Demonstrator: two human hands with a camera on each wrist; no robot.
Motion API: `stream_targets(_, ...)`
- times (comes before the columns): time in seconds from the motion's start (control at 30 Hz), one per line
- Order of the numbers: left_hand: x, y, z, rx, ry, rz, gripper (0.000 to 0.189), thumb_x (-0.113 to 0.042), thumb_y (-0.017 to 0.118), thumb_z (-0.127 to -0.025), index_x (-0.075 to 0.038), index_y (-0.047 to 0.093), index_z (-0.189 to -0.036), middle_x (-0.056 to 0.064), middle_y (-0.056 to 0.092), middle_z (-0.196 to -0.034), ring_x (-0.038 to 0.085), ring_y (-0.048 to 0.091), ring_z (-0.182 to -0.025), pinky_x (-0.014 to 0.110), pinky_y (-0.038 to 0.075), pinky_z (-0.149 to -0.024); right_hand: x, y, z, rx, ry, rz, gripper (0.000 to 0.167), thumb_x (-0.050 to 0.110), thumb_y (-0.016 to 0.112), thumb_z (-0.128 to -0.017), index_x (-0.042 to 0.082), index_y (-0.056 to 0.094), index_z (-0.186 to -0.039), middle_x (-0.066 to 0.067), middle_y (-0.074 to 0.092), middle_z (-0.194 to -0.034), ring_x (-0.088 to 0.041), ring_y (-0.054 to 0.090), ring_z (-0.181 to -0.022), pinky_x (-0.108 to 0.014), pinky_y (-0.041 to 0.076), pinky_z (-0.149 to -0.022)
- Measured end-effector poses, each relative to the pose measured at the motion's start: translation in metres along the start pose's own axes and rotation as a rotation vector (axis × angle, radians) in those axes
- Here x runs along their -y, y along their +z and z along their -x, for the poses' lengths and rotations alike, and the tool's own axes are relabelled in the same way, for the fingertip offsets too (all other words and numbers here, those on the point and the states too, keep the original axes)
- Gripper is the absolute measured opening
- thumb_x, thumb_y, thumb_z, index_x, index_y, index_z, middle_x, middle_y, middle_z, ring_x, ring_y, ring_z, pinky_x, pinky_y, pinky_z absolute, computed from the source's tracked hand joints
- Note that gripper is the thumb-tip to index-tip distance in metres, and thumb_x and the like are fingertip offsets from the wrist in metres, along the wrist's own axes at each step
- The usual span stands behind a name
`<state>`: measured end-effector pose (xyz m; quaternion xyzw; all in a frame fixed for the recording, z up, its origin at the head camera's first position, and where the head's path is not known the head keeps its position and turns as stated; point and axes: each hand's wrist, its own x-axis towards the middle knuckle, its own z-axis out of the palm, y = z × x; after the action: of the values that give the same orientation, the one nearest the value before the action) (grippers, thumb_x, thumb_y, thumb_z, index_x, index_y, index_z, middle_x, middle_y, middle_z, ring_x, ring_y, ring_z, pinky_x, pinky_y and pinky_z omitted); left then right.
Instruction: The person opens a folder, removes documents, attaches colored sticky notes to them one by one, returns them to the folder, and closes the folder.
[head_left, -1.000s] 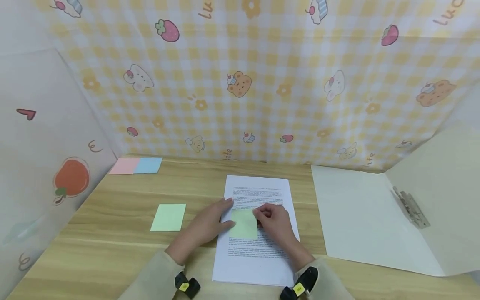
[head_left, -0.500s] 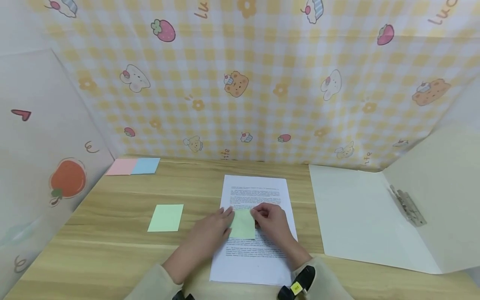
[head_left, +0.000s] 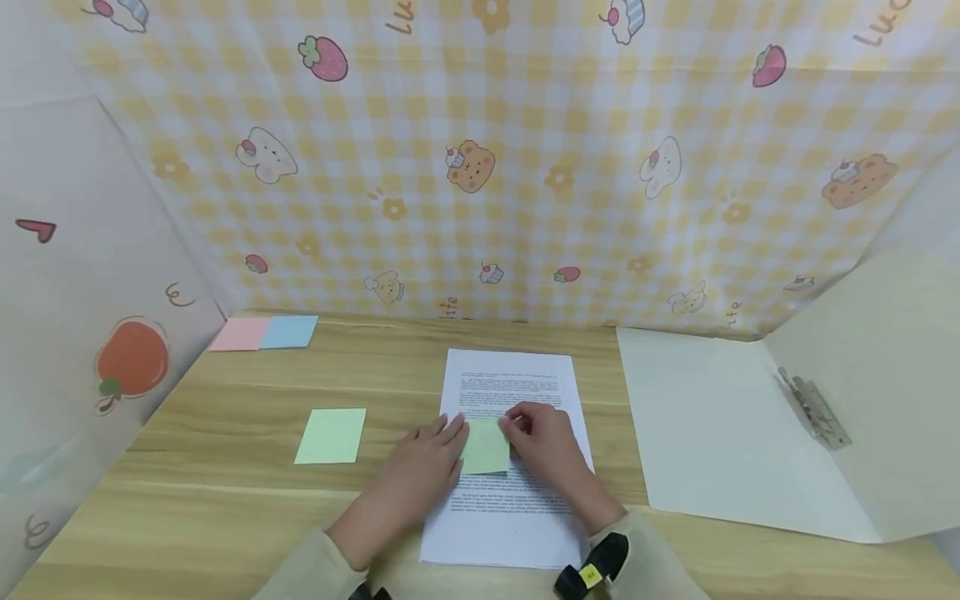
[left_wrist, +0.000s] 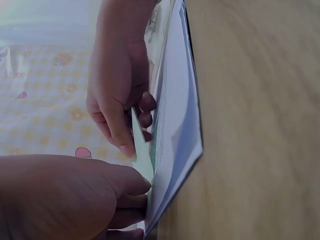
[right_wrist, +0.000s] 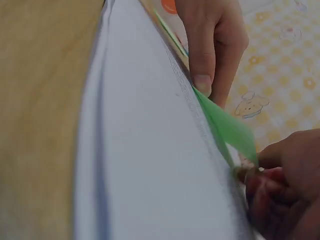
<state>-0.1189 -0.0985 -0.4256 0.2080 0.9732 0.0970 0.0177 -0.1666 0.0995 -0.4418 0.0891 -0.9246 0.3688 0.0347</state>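
A pale green sticky note (head_left: 486, 447) lies over a stack of printed paper (head_left: 480, 533). My right hand (head_left: 550, 446) pinches the note at its upper right corner between thumb and curled fingers. In the right wrist view the right side of the note (right_wrist: 232, 125) stands raised off the printed sheet, while its left edge stays low. My left hand (head_left: 422, 467) lies at the paper's left side, its extended fingertips resting on the note's left edge. In the left wrist view the left thumb (left_wrist: 131, 180) touches the near end of the note (left_wrist: 142, 150).
Another green sticky note (head_left: 331, 436) lies on the wooden table (head_left: 202, 483) to the left. Pink (head_left: 240, 333) and blue sticky notes (head_left: 289, 332) sit side by side at the back left. On the right lies an open white folder (head_left: 735, 433) with a metal clip (head_left: 816, 408).
My left hand has shifted down and drawn its fingers together, from spread around the note's left side to resting on its left edge. The right hand keeps its pinch.
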Motion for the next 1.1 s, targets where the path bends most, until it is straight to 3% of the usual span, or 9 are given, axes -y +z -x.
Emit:
stream_targets(0.1,0.001,-0.002,0.001,0.007,0.001,0.002,0.049,-0.028,0.058,-0.102,-0.005,0.054,-0.145,0.01,0.05,-0.155,0.034,0.047,-0.144,0.058,0.044,-0.112,0.009,-0.004,0.005,-0.043,-0.054,0.207,0.03,0.023,0.076,-0.09,0.007,0.074,-0.115,0.005,0.064,-0.068,-0.007,0.051,-0.057,-0.02,0.039,-0.05)
stream_targets(0.2,0.001,-0.001,0.001,0.005,0.01,0.001,0.048,-0.028,0.057,-0.103,-0.005,0.054,-0.145,0.01,0.051,-0.154,0.034,0.048,-0.144,0.059,0.044,-0.112,0.019,-0.005,0.013,-0.061,-0.194,0.313,0.045,0.029,0.075,-0.091,0.009,0.068,-0.13,0.0,0.074,-0.089,-0.014,0.068,-0.076,-0.029,0.054,-0.061)
stream_targets(0.27,0.001,-0.001,0.001,-0.001,0.019,-0.003,0.047,-0.027,0.057,-0.103,-0.006,0.055,-0.144,0.009,0.051,-0.154,0.034,0.048,-0.143,0.06,0.044,-0.112,0.026,-0.002,0.018,0.0,-0.313,0.289,0.048,0.035,0.069,-0.095,0.01,0.064,-0.136,-0.007,0.075,-0.117,-0.022,0.071,-0.106,-0.037,0.06,-0.084)
stream_targets(0.37,0.002,-0.002,0.003,-0.012,0.041,-0.019,0.046,-0.025,0.059,-0.101,-0.005,0.057,-0.142,0.01,0.053,-0.152,0.035,0.048,-0.143,0.06,0.045,-0.11,0.033,0.004,0.023,0.205,-0.409,0.196,0.058,0.047,0.05,-0.104,0.01,0.051,-0.149,-0.008,0.053,-0.153,-0.025,0.047,-0.145,-0.046,0.044,-0.115)
stream_targets(0.47,0.002,-0.003,0.005,-0.014,0.052,-0.017,0.047,-0.023,0.061,-0.1,-0.002,0.057,-0.142,0.013,0.054,-0.151,0.036,0.048,-0.143,0.06,0.046,-0.109,0.034,0.011,0.025,0.378,-0.379,0.111,0.068,0.055,0.032,-0.107,0.012,0.033,-0.158,-0.003,0.03,-0.167,-0.02,0.025,-0.157,-0.046,0.029,-0.125)
stream_targets(0.53,0.002,-0.004,0.005,-0.013,0.056,-0.012,0.048,-0.022,0.06,-0.1,0.0,0.055,-0.143,0.015,0.054,-0.151,0.037,0.048,-0.143,0.061,0.046,-0.108,0.032,0.015,0.025,0.424,-0.353,0.086,0.07,0.058,0.028,-0.107,0.013,0.026,-0.16,-0.001,0.024,-0.169,-0.018,0.019,-0.158,-0.045,0.025,-0.127)
stream_targets(0.67,0.002,-0.005,0.005,-0.011,0.055,-0.001,0.048,-0.023,0.059,-0.101,-0.001,0.055,-0.143,0.013,0.055,-0.15,0.038,0.048,-0.143,0.06,0.046,-0.108,0.027,0.019,0.025,0.437,-0.35,0.086,0.07,0.057,0.029,-0.107,0.012,0.023,-0.161,-0.002,0.021,-0.17,-0.018,0.019,-0.158,-0.044,0.025,-0.127)
stream_targets(0.9,0.003,-0.007,0.005,-0.008,0.06,-0.068,0.047,-0.021,0.06,-0.1,-0.002,0.056,-0.142,0.012,0.056,-0.15,0.035,0.051,-0.141,0.05,0.048,-0.109,0.025,0.019,0.025,0.43,-0.349,0.155,0.073,0.058,0.03,-0.106,0.011,0.019,-0.161,-0.001,0.019,-0.17,-0.017,0.019,-0.158,-0.043,0.026,-0.127)
stream_targets(1.1,0.001,-0.006,0.001,-0.014,0.05,-0.027,0.049,-0.022,0.062,-0.099,0.0,0.055,-0.143,0.012,0.053,-0.152,0.035,0.05,-0.142,0.047,0.047,-0.112,0.018,0.013,0.026,0.418,-0.309,0.213,0.075,0.062,0.029,-0.105,0.012,0.021,-0.161,0.0,0.021,-0.17,-0.018,0.021,-0.158,-0.044,0.027,-0.126)
